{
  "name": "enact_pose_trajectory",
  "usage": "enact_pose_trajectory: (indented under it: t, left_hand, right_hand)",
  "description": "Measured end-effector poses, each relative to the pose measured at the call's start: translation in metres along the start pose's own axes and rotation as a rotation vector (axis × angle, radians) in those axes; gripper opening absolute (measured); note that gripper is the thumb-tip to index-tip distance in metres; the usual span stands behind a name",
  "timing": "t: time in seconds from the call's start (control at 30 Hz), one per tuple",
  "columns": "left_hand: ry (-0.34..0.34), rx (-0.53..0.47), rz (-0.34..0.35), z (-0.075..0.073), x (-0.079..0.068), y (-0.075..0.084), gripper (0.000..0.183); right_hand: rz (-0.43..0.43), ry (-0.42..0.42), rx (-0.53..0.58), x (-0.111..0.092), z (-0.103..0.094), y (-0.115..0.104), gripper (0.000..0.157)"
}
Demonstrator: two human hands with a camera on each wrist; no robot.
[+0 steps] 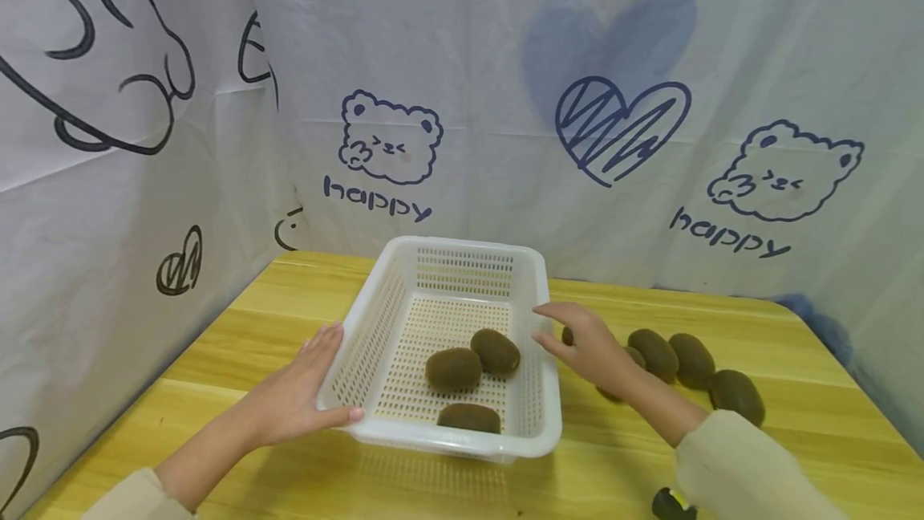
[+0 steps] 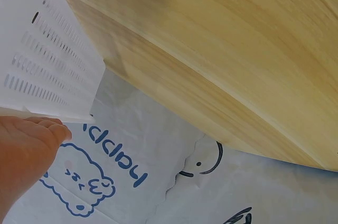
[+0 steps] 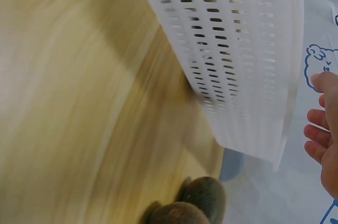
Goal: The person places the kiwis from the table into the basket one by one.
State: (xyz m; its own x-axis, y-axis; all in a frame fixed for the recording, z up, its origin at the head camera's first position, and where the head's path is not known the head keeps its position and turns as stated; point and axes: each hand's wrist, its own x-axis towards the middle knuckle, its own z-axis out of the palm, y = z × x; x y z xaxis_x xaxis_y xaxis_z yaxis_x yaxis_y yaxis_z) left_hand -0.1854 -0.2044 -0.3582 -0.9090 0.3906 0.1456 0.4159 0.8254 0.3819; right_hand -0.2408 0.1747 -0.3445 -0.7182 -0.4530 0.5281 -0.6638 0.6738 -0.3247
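Note:
A white perforated plastic basket (image 1: 462,247) stands on the table with three brown kiwifruits inside: one (image 1: 453,369) beside another (image 1: 495,352), and a third (image 1: 469,417) partly hidden by the front rim. My left hand (image 1: 296,396) rests on the basket's front-left corner, fingers straight along the left rim and thumb on the front rim. Over the right rim hovers my right hand (image 1: 585,343), thumb and forefinger apart and nothing between them. In the right wrist view its fingers (image 3: 317,135) are loosely bent beside the basket's rim (image 3: 293,65).
Several more kiwifruits (image 1: 736,396) lie on the wooden table (image 1: 816,424) right of the basket, some partly behind my right hand. A small dark object (image 1: 671,505) shows by the right sleeve. Printed white cloth (image 1: 476,62) hangs behind and at the left.

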Motion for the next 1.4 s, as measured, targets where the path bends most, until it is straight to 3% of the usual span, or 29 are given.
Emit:
enact_pose_trajectory:
  t: [0.27, 0.73, 1.13, 1.4]
  left_hand:
    - [0.002, 0.006, -0.001, -0.002, 0.000, 0.001, 0.104]
    - [0.011, 0.013, 0.000, -0.001, 0.001, 0.001, 0.105]
    - [0.013, 0.016, 0.002, 0.000, 0.001, 0.000, 0.105]
    - [0.016, 0.012, 0.006, 0.000, 0.000, 0.000, 0.105]
  right_hand:
    - [0.018, 0.049, 0.042, -0.019, -0.005, 0.008, 0.039]
    - [0.074, 0.096, -0.034, -0.050, -0.016, 0.030, 0.044]
    - [0.108, 0.044, -0.039, -0.075, -0.021, 0.057, 0.051]
    - [0.239, -0.043, -0.003, -0.083, -0.025, 0.072, 0.056]
